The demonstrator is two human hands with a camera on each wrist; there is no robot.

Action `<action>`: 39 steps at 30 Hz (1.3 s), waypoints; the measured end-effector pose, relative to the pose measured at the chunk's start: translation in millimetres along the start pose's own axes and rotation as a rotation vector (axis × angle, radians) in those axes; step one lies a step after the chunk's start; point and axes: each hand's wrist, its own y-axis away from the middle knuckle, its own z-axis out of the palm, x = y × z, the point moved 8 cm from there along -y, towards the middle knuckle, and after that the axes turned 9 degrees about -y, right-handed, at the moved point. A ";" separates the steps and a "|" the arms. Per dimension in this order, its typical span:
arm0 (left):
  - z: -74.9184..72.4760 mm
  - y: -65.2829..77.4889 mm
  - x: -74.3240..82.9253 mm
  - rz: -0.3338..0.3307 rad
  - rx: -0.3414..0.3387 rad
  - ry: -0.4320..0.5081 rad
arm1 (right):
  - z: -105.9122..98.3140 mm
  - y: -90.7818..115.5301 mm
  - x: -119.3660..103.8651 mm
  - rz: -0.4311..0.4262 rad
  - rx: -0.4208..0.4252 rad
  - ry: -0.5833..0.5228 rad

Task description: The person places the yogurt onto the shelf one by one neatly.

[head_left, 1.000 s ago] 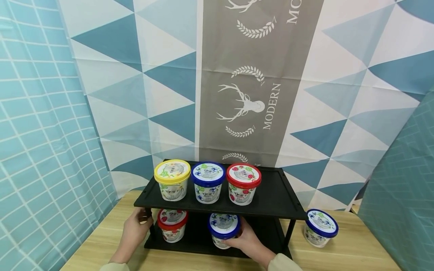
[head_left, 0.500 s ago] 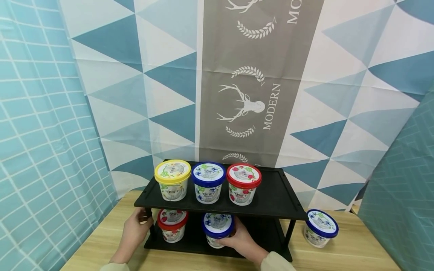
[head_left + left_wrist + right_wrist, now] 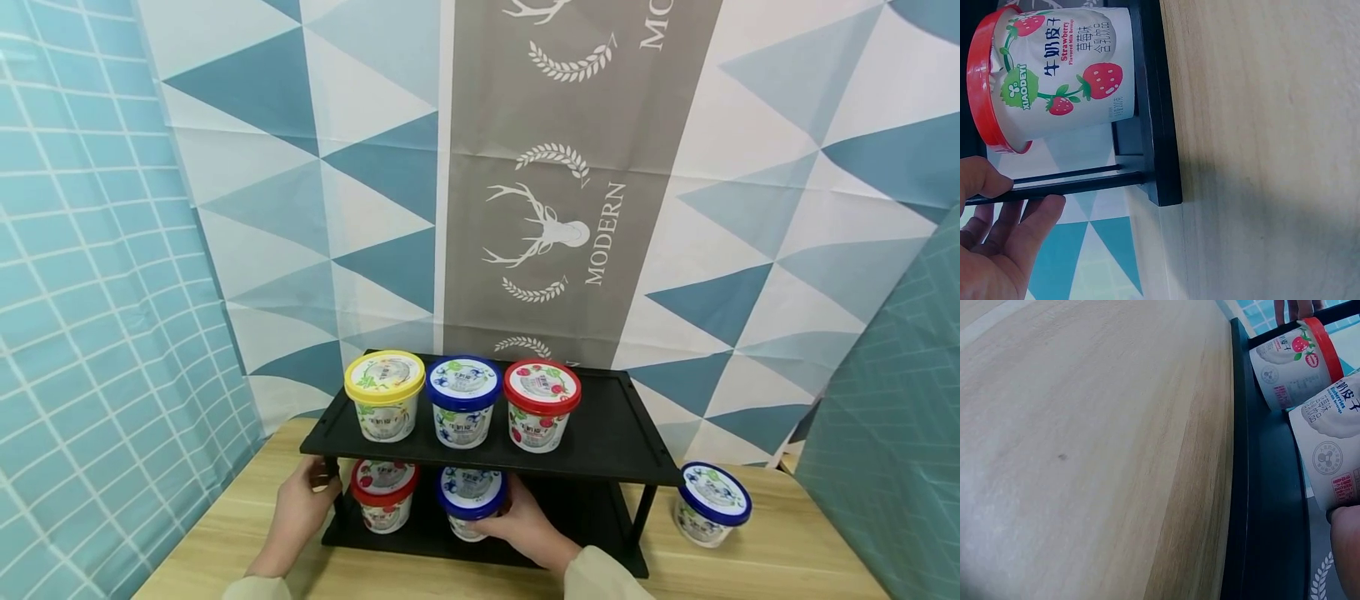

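Observation:
On the lower tier of a black two-tier shelf (image 3: 600,450), my right hand (image 3: 525,523) grips a blue-lidded blueberry milk tub (image 3: 471,490) by its right side. In the right wrist view the tub (image 3: 1329,440) looks tilted, and only my thumb (image 3: 1346,550) shows. A red-lidded strawberry tub (image 3: 384,496) stands just left of it on the same tier. My left hand (image 3: 300,504) pinches the shelf's front left post (image 3: 1079,185) between thumb and fingers. The strawberry tub (image 3: 1066,75) is close beside that hand.
The upper tier bears a yellow-lidded tub (image 3: 386,396), a blue-lidded tub (image 3: 462,402) and a red-lidded tub (image 3: 542,406) in a row. Another blue-lidded tub (image 3: 711,504) sits on the wooden table (image 3: 787,550) right of the shelf. Patterned cloth (image 3: 375,192) hangs behind.
My right hand has moved the blueberry tub leftward along the lower tier, closer to the strawberry tub. The left hand keeps its hold on the post. The head view has shifted slightly.

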 end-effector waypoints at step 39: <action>-0.2 -0.7 0.0 0.015 0.012 0.011 | 17.3 -17.2 17.0 0.016 -0.009 -0.053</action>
